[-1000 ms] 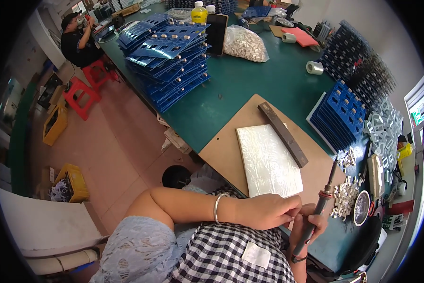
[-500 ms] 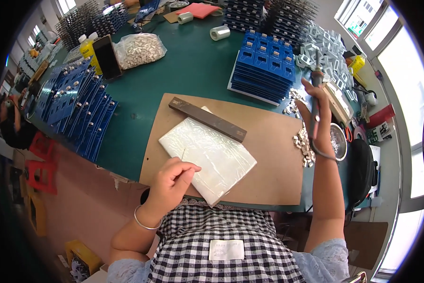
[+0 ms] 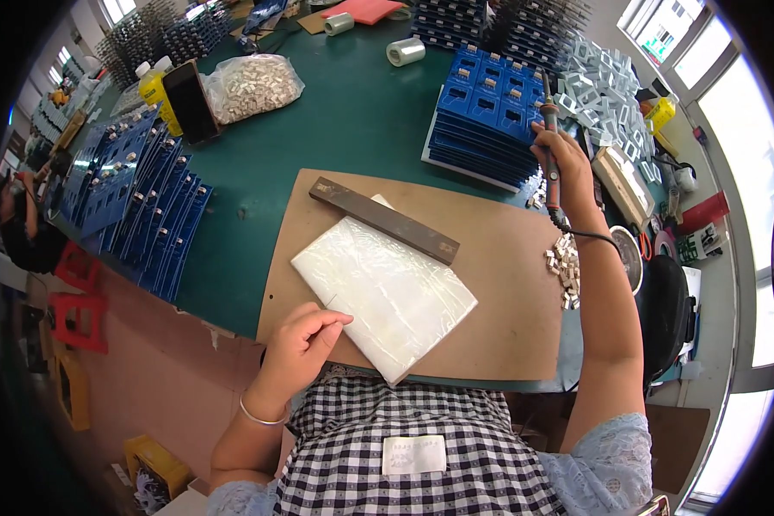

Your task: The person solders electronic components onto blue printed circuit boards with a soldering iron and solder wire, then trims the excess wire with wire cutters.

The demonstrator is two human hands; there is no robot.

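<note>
My right hand (image 3: pixel 570 163) is closed around a soldering iron (image 3: pixel 552 159), its tip pointing away from me beside the near stack of blue circuit boards (image 3: pixel 481 129). The iron's dark cord trails over my right forearm. Lower left, my left hand (image 3: pixel 299 351) is pinched, with a thin length of solder wire (image 3: pixel 333 299) standing up from the fingers. This hand is at the left edge of a white plastic-wrapped pad (image 3: pixel 387 297). A dark flat bar (image 3: pixel 382 219) lies across the pad's far edge. Under both is a brown board (image 3: pixel 507 301).
Small metal connectors (image 3: pixel 564 271) lie beside the brown board, near a round bowl (image 3: pixel 628 258). More blue boards (image 3: pixel 137 189) lean at left, by a phone (image 3: pixel 191 101) and a bag of connectors (image 3: pixel 256 89). Pale frame-shaped parts (image 3: pixel 602 90) are heaped far right.
My right hand has moved left with the soldering iron, closer to the blue board stack, and its fingers have closed further round the handle. My left hand has shifted slightly left and nearer to me.
</note>
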